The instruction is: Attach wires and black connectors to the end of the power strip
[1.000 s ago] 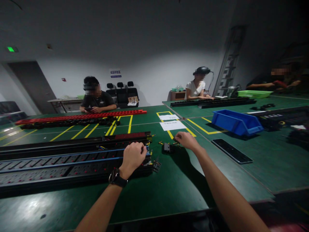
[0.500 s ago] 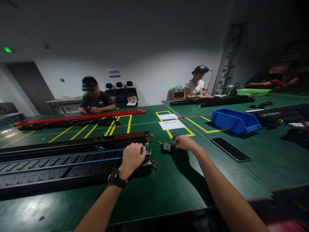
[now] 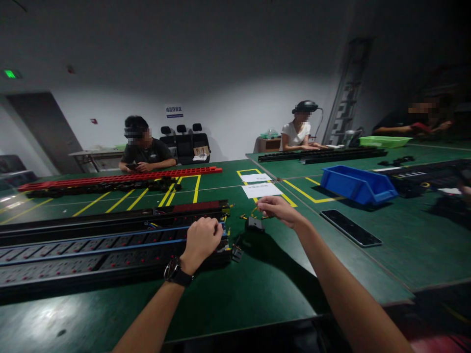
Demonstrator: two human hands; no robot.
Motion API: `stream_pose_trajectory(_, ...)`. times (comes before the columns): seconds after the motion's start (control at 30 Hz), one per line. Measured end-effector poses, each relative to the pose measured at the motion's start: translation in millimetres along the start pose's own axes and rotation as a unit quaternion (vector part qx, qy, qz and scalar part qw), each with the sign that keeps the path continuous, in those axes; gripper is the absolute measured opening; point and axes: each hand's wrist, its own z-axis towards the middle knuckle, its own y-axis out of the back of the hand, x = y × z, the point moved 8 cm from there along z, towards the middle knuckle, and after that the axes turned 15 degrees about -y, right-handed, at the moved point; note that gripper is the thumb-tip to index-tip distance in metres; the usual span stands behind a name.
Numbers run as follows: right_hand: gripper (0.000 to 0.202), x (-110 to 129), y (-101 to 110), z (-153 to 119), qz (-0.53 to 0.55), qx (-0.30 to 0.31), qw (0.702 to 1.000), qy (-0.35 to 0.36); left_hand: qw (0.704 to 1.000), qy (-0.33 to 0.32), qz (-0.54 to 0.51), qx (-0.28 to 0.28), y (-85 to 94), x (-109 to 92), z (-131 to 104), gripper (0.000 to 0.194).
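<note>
Several long black power strips [image 3: 110,240], with socket rows, red dots and blue edges, lie side by side on the green table at the left. My left hand [image 3: 204,240], with a watch at its wrist, is closed over the right end of one strip; its fingertips are partly hidden. To the right, my right hand [image 3: 275,210] pinches a thin yellow wire [image 3: 254,211] above a small black box-like part [image 3: 254,224]. Below the strip ends sits another small dark part [image 3: 236,252]. Short yellow wires stick out from the strip ends.
White paper sheets [image 3: 262,190] lie beyond my right hand. A blue bin [image 3: 358,185] and a smartphone [image 3: 351,227] are at the right. Red rails [image 3: 121,179] cross the table's far left. Co-workers sit across the table, one by a light-green tray [image 3: 384,141].
My right hand has moved slightly left and up, from beside the small black part to above it, and a yellow wire now shows at its fingertips. My left hand stays on the strip.
</note>
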Motion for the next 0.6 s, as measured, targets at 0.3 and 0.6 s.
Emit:
stream_pose_trajectory(0.3, 0.033, 4, -11, -5, 0.024, 0.024, 0.999, -0.017, 1.000, -0.005, 0.002, -0.006, -0.6, 0, -1, 0.031)
stream_pose_trajectory(0.6, 0.035, 8, -16, -4, 0.021, 0.007, 1.000, 0.018, 1.000, -0.004, 0.000, 0.004, 0.6, -1, 0, 0.031)
